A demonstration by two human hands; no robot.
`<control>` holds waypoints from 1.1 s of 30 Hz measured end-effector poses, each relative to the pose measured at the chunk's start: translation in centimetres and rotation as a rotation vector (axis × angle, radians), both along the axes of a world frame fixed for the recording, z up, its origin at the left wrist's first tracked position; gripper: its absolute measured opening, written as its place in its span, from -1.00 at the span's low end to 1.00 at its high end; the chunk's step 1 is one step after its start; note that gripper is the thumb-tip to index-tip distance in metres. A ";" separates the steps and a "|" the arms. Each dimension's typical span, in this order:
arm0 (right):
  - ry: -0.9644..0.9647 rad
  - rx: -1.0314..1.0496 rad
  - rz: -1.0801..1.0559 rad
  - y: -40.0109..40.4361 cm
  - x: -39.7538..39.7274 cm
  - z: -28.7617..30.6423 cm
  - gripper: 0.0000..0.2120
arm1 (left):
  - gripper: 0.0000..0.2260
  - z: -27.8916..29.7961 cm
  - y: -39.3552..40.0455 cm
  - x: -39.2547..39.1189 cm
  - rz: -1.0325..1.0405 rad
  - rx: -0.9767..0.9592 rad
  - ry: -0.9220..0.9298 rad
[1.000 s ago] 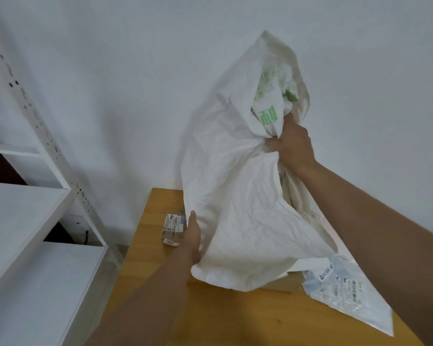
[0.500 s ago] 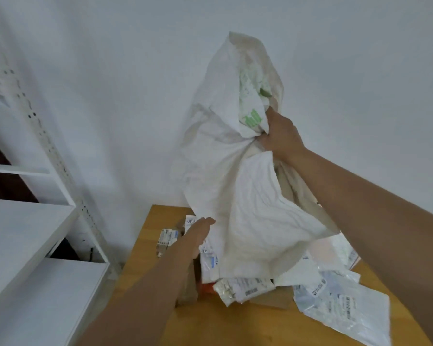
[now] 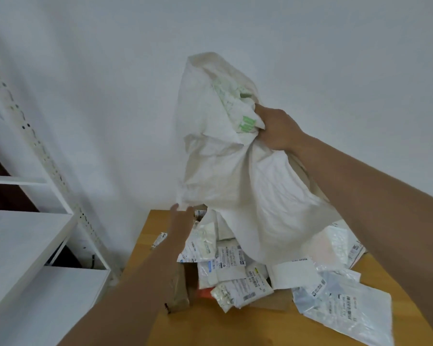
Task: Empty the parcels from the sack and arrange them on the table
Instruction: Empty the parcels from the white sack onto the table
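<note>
White woven sack (image 3: 235,176) held up in the air over the wooden surface (image 3: 248,325), upended, its open lower end hanging just above the pile. Right hand (image 3: 276,129) grips a bunched fold high on the sack, beside the green printing, fingers clenched into the fabric. Left hand (image 3: 181,218) reaches up to the sack's lower left edge; fingers look straight and loose, tips at or just touching the hem, not clearly gripping anything. Parcels (image 3: 233,268) lie in a heap on the surface directly under the sack mouth: mostly white and clear plastic mailers with printed barcode labels, overlapping each other, some still partly covered by the sack's hem. A brown cardboard box (image 3: 181,288) sits at the left side of the heap, partly hidden behind the left forearm. One large clear mailer (image 3: 345,310) lies flat at the right front of the pile, near the surface edge. A bubble-wrap packet (image 3: 330,245) sits at the right, under the right forearm. A small labelled packet (image 3: 160,239) lies apart from the heap on the left, near the surface edge. Something orange shows under the middle mailers, too hidden to identify. White metal shelving (image 3: 35,233) stands to the left of the surface, against a plain white wall (image 3: 110,71).
</note>
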State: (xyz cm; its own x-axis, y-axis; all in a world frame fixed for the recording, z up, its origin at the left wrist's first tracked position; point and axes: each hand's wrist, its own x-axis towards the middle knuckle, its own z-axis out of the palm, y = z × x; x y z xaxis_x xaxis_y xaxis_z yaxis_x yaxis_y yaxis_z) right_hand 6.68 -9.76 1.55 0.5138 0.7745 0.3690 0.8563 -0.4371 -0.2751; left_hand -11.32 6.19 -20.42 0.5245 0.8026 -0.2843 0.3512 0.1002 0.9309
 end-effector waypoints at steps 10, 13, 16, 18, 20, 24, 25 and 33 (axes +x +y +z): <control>0.124 -0.186 0.117 -1.5 0.8 2.5 -0.63 | 0.32 11.4 4.5 -0.7 -0.223 0.772 -0.226; 0.184 -0.203 0.143 -1.2 0.4 3.3 -0.81 | 0.40 14.7 5.3 0.4 -0.299 0.853 -0.207; 0.245 -0.203 0.234 -0.1 -1.3 5.1 -0.69 | 0.26 17.0 4.3 2.6 -0.484 0.825 -0.220; 0.238 -0.206 0.260 0.7 -2.3 6.0 -0.71 | -0.21 17.8 2.9 3.1 -0.593 0.692 -0.277; 0.191 -0.174 0.260 0.9 -2.7 6.3 -0.81 | -0.60 18.0 1.8 2.7 -0.560 0.521 -0.385; 0.135 -0.240 0.131 -2.0 -1.4 7.1 -0.29 | -0.77 18.3 2.4 1.6 -0.351 0.370 -0.481; 0.160 -0.246 0.068 -3.4 -0.8 7.4 -0.10 | -0.79 18.4 2.8 1.4 -0.276 0.348 -0.477; 0.578 -0.184 -0.089 -11.2 2.9 -1.5 0.25 | -0.86 17.7 5.7 -2.3 0.071 0.225 -0.369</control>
